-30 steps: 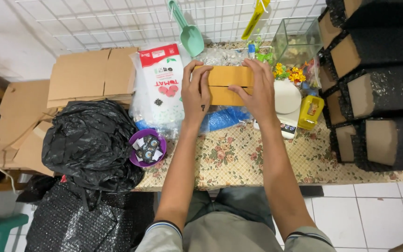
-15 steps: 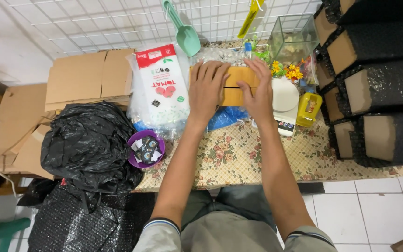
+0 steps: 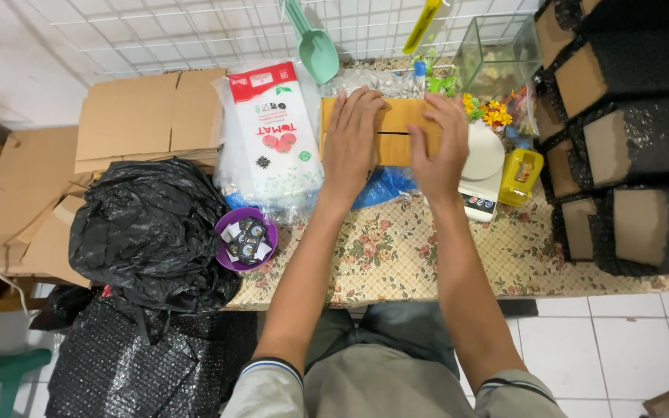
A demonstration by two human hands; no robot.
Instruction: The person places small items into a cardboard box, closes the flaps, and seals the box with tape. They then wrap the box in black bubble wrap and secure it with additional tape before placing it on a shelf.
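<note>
The small cardboard box sits at upper centre of the frame, on the flowered tablecloth. It's pressed flat from above by both palms: the left hand is spread open over its left half, the right hand laid open over its right half, fingers extended, nothing gripped. For a neat close, pressure is probably best kept even on both flaps so the seam stays level.

The box is matte brown with a visible seam line. Left of it a glossy white-and-red plastic bag is propped, with a purple bowl of small packets below it. A crinkly black plastic bag is heaped at mid-left, and a white scale is seen to the right.
</note>
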